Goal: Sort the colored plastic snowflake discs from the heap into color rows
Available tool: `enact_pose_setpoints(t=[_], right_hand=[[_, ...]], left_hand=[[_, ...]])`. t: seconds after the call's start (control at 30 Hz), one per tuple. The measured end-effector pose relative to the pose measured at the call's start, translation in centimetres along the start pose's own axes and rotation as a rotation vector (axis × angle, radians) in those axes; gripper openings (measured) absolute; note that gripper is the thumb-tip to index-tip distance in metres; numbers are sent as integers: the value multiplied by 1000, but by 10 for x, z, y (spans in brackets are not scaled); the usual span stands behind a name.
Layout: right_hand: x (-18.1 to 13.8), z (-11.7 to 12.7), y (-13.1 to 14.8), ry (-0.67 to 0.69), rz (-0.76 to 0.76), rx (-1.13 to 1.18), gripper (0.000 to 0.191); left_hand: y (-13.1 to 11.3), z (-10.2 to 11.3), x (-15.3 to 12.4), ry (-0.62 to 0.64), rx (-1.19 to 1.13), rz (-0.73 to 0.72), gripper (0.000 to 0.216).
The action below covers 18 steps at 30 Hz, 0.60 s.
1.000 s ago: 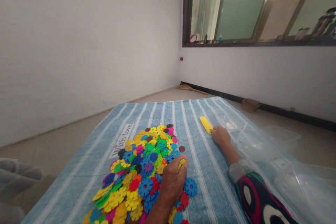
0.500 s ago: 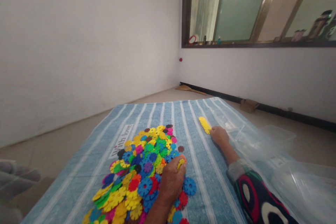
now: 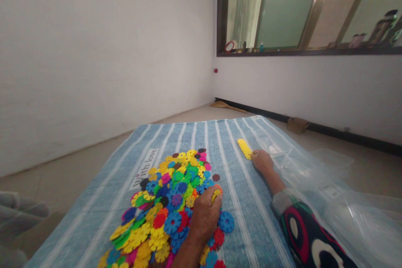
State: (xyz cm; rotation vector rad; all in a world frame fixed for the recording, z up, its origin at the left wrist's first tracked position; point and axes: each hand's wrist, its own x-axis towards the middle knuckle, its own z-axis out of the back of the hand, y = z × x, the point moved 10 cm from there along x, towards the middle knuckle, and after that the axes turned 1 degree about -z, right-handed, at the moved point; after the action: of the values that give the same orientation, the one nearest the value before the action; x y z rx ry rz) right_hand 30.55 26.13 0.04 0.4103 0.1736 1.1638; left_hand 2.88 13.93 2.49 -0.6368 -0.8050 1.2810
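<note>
A heap of flat plastic snowflake discs (image 3: 169, 201) in yellow, blue, green, red and pink lies on a blue striped cloth (image 3: 238, 201). My left hand (image 3: 204, 215) rests on the heap's right edge, fingers curled round a yellow disc (image 3: 216, 195). My right hand (image 3: 262, 161) reaches farther out on the cloth, fingers closed at the near end of a row of joined yellow discs (image 3: 245, 149) that lies flat. A patterned sleeve covers the right forearm.
Clear plastic bags (image 3: 314, 176) and a clear plastic box (image 3: 367, 226) lie along the cloth's right edge. A cardboard piece (image 3: 297, 124) and a broom (image 3: 228, 105) sit by the far wall. Grey fabric (image 3: 19, 213) shows at the left edge.
Both hands stay almost where they were; the view shifts slightly. The left hand keeps the yellow disc at the heap's edge, the right stays at the yellow row.
</note>
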Motion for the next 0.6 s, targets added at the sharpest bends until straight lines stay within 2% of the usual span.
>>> enact_pose_setpoints(t=[0.17, 0.2, 0.27, 0.33, 0.4, 0.5, 0.6], right_hand=[[-27, 2, 4, -62, 21, 23, 33], [-37, 1, 9, -71, 49, 50, 33], [-61, 2, 31, -71, 203, 191, 31], [-91, -1, 63, 31, 428, 382, 28], [-120, -8, 91, 224, 589, 540, 26], [-152, -15, 119, 448, 704, 662, 23], [-163, -20, 127, 528, 728, 716, 18]], left_hand=[[0, -1, 0, -8, 2, -16, 19], [0, -1, 0, -4, 6, -18, 20], [0, -2, 0, 2, 12, -18, 22], [1, -2, 0, -1, 8, -14, 25], [3, -2, 0, -5, -9, -8, 29], [7, 0, 1, -29, -40, 13, 31], [12, 6, 1, -103, -44, 42, 38]])
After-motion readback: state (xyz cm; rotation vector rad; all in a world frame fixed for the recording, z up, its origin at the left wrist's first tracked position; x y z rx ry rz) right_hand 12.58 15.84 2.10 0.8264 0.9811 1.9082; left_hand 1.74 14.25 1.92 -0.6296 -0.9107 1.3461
